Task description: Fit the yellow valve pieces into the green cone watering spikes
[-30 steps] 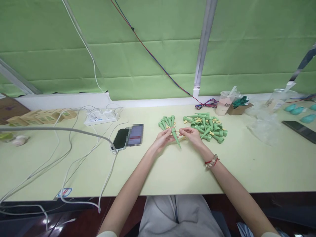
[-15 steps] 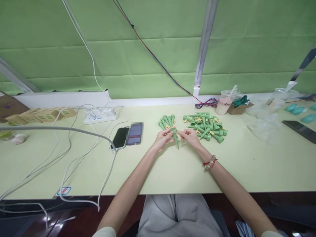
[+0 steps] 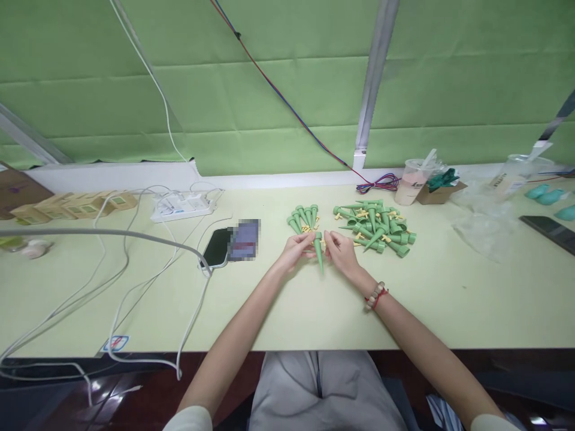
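Note:
Above the table, between both hands, hangs a green plant watering spike [image 3: 319,256], its wide end up and its tip pointing down. My left hand [image 3: 294,252] is closed, pinching the upper end from the left. On the right side, my right hand [image 3: 342,254] is closed, its fingertips at a small yellow valve on the spike, partly hidden. Just beyond my left hand lies a neat group of several green spikes [image 3: 302,218] with yellow valves. A bigger loose pile of green spikes [image 3: 377,226] lies beyond my right hand.
Left of my hands lie a phone [image 3: 217,247] and a blurred dark item [image 3: 245,240]. White cables [image 3: 155,284] cross the left side near a power strip [image 3: 183,208]. A drink cup [image 3: 409,184], a small cardboard box [image 3: 438,194] and plastic wrap [image 3: 480,224] stand back right.
The spike has turned so its wide end no longer faces me as openly and it hangs more upright. My right hand has rotated slightly, knuckles higher. The camera view has shifted a little.

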Demonstrator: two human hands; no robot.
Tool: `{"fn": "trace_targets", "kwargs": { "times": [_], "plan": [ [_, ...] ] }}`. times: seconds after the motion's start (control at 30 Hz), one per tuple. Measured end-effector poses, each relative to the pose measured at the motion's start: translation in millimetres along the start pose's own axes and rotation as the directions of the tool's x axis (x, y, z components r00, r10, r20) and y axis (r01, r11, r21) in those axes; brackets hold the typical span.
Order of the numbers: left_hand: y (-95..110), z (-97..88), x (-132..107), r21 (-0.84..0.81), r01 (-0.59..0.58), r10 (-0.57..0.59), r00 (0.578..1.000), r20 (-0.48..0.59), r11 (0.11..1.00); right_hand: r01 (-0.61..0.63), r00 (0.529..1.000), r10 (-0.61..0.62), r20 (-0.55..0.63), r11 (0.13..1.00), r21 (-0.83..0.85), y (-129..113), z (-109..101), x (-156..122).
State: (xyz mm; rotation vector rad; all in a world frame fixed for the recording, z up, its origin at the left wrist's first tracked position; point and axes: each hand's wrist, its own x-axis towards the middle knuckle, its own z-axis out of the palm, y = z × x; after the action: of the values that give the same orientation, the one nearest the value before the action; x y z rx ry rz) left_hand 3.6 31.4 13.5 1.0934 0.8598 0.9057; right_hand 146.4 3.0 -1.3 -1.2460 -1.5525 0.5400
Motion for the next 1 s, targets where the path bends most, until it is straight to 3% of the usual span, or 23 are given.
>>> {"fn": "trace_targets", "kwargs": {
  "times": [0.1, 0.27, 0.37, 0.53, 0.73, 0.8, 0.87, 1.0],
  "plan": [
    [7.0, -8.3, 3.1, -0.033, 0.040, -0.041, 0.999, -0.022, 0.999, 0.256, 0.956, -0.209, 0.208, 0.938, -0.234, 3.7, -9.4, 5.4],
    [16.0, -18.8, 3.7, -0.008, 0.085, -0.086, 0.996, -0.040, 0.996, 0.453, 0.883, -0.354, 0.310, 0.816, -0.358, 7.2, -17.3, 11.5],
    [16.7, -21.0, 3.3, 0.018, 0.103, -0.103, 0.995, -0.017, 0.995, 0.506, 0.859, -0.390, 0.332, 0.748, -0.430, 7.9, -17.5, 12.8],
    [15.5, -18.6, 1.7, 0.050, 0.109, -0.111, 0.994, 0.026, 0.993, 0.529, 0.848, -0.413, 0.333, 0.705, -0.473, 5.1, -16.5, 13.3],
    [15.6, -13.6, -2.3, 0.099, 0.089, -0.086, 0.996, -0.037, 0.991, 0.552, 0.834, -0.421, 0.357, 0.642, -0.532, 5.6, -12.6, 8.8],
    [15.2, -13.0, -3.3, 0.112, 0.089, -0.087, 0.996, -0.015, 0.990, 0.533, 0.846, -0.411, 0.340, 0.661, -0.528, 5.8, -10.4, 5.1],
    [14.2, -12.9, -3.8, 0.119, 0.079, -0.082, 0.996, 0.020, 0.990, 0.480, 0.876, -0.375, 0.303, 0.734, -0.480, 4.8, -7.5, 0.8],
    [12.4, -13.5, -3.7, 0.170, 0.028, -0.038, 0.998, 0.058, 0.985, 0.198, 0.967, -0.161, 0.196, 0.961, -0.191, -0.1, 1.3, -6.4]
  ]
}}
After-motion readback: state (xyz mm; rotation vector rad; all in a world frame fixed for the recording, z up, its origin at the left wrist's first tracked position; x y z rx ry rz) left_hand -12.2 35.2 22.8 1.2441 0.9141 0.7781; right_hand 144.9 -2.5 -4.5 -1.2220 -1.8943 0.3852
